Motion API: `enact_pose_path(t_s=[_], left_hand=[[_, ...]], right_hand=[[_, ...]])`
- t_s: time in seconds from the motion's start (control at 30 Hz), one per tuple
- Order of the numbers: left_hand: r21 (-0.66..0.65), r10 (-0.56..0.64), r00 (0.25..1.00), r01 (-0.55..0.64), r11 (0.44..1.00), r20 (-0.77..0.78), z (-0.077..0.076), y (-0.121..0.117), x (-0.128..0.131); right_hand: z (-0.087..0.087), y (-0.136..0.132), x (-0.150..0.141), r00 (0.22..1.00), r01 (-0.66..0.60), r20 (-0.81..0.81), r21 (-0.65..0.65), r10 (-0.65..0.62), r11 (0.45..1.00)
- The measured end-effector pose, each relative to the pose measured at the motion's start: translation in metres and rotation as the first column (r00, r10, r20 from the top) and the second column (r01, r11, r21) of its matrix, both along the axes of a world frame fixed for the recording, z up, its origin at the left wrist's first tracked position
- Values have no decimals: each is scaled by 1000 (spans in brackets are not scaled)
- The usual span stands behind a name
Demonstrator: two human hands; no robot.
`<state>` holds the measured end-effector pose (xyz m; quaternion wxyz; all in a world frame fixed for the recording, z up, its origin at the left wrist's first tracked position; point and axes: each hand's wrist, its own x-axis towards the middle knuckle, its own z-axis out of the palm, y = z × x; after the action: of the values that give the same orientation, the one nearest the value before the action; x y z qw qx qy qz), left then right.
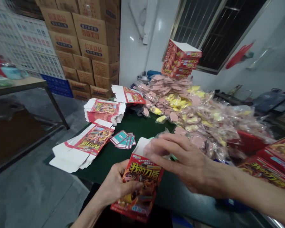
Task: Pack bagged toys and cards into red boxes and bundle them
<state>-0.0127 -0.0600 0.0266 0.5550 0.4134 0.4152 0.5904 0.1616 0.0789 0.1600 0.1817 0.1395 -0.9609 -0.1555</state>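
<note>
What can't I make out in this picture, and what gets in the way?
All in the head view:
Inside of the red box: hidden by its front and by the right hand.
What the right hand's fingers touch at the opening: blurred, partly covered by the hand.
Small print on the cards: too small.
Far ends of the boxes at right: cut off by the picture's edge.
Beyond the window: too dark.

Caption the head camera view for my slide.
Left hand holds a red box, right hand at its open top, cards on the green table beyond.
</note>
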Motion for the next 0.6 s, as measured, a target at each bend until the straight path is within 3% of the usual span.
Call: enact_pose_path(t_s=[0.07, 0.13, 0.23, 0.3, 0.37, 0.43, 0.5, 0.6], left_hand=[[16, -14, 999, 15, 1000, -51, 1, -4, -1], [32, -44, 994, 47, 998, -101, 2, -7, -2], [75, 45, 963, -26, 997, -267, 2, -9, -1], [140, 204, 862, -156, 978, -465, 2, -8, 1], [246, 349, 690, -248, 937, -634, 2, -6, 3], [339, 421, 563, -250, 907, -712, 3, -4, 5], [341, 379, 568, -178, 923, -731, 4, -2, 6], [213, 191, 719, -60, 975, -669, 4, 1, 5]], right_hand=[[5, -7, 4, 998, 64, -5, -128, -65, 990], [3, -12, 5, 976, 125, -151, -188, -154, 974], [-9, -13, 4, 904, 180, -333, -274, -269, 945], [-16, -12, 3, 901, 204, -299, -348, -315, 915], [-17, -11, 4, 925, 247, -177, -393, -337, 886], [-11, -11, 5, 947, 288, -13, -408, -321, 866], [-2, -10, 4, 961, 277, 131, -393, -245, 877], [6, -8, 0, 966, 191, 229, -303, -123, 934]])
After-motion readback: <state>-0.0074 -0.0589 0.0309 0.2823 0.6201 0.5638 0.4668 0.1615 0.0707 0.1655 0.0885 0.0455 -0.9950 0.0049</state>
